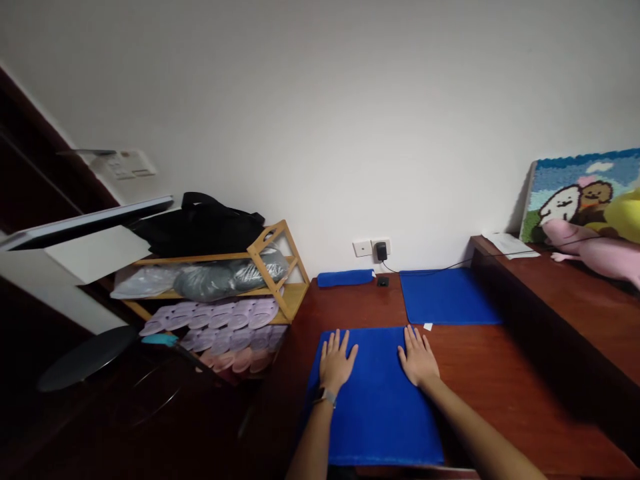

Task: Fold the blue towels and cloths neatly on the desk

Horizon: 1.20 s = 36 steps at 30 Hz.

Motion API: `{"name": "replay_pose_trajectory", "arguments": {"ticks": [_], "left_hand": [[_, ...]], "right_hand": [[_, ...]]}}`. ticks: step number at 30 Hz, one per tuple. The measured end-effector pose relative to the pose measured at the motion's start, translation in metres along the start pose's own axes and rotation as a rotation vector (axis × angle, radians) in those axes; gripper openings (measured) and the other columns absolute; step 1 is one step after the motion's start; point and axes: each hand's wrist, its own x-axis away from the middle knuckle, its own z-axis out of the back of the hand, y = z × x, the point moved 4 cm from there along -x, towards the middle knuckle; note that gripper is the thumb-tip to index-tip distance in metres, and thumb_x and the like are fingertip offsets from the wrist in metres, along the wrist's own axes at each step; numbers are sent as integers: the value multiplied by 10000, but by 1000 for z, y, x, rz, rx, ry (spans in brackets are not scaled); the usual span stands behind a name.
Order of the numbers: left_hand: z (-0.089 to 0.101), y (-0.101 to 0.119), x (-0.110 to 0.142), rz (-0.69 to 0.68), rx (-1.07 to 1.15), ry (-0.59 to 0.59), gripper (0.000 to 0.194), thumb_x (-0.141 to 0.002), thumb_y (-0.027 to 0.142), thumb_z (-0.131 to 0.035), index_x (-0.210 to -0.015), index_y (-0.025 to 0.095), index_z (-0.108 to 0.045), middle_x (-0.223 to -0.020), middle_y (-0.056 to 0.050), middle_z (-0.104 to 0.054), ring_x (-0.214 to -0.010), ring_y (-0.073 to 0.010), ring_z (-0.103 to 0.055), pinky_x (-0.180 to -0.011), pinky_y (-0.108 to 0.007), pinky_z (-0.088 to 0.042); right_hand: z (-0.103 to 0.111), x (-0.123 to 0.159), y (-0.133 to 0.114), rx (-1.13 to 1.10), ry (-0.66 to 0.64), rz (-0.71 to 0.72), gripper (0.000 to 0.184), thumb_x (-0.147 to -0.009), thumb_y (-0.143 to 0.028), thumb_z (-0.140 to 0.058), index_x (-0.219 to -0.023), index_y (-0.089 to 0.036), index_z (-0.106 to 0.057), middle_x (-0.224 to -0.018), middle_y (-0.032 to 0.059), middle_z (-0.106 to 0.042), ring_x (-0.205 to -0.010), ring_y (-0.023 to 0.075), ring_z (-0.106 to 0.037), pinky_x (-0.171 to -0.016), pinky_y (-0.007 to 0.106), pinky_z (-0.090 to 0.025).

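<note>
A blue cloth [380, 413] lies spread flat on the reddish-brown wooden table [480, 373], close to its front edge. Near the cloth's far left corner, my left hand [337, 363] rests palm down with its fingers spread; a watch is on that wrist. My right hand [419, 357] presses flat by the far right corner, fingers apart, partly over the cloth's right edge. Behind it lies a second flat blue cloth [450, 297]. At the wall sits a rolled or folded blue cloth [346, 277].
A black adapter [381, 251] is plugged into the wall, its cord running right. On the left stands a wooden rack [290, 300] with a black bag [200, 223] on top. A pink plush toy [600, 250] and a fluffy picture [575, 177] occupy the raised right surface.
</note>
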Motion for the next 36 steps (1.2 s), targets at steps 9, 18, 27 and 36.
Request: {"name": "replay_pose_trajectory", "arguments": {"ticks": [9,18,27,36], "left_hand": [[3,-57,-18,77,-42,36,759,-1013,651,-226,-1615,201,-332,-1692,-104,-291,-1568,-276,-270,-1263,-492,-243],[5,-64,-30,112,-47,-39,767,-1000,654,-241,-1622,212,-318,-1698,-117,-261,-1576,-305,-239,-1274,-549,-172],[1,91,-8,-436,118,57,566,-1072,523,-217,-1595,357,-359,-1682,-13,-345,-1567,-229,-279,-1288,-488,-207],[-7,-3,29,-158,56,4,655,-1040,610,-261,-1619,309,-306,-1690,-49,-300,-1567,-281,-272,-1273,-550,-229]], "right_hand": [[2,-15,-19,9,8,29,747,-1037,-505,-168,-1652,-82,-151,-1728,58,-110,-1604,213,-20,-1295,393,2],[6,-23,-24,-8,9,36,748,-1035,-499,-176,-1653,-79,-140,-1728,62,-87,-1603,199,-27,-1296,371,-4],[0,-25,-20,-6,1,46,753,-1025,-476,-213,-1649,-62,-135,-1728,82,-72,-1602,198,-30,-1292,367,-15],[3,-24,-22,-2,2,35,750,-1033,-496,-175,-1651,-72,-132,-1727,66,-78,-1602,191,-37,-1294,364,-13]]}}
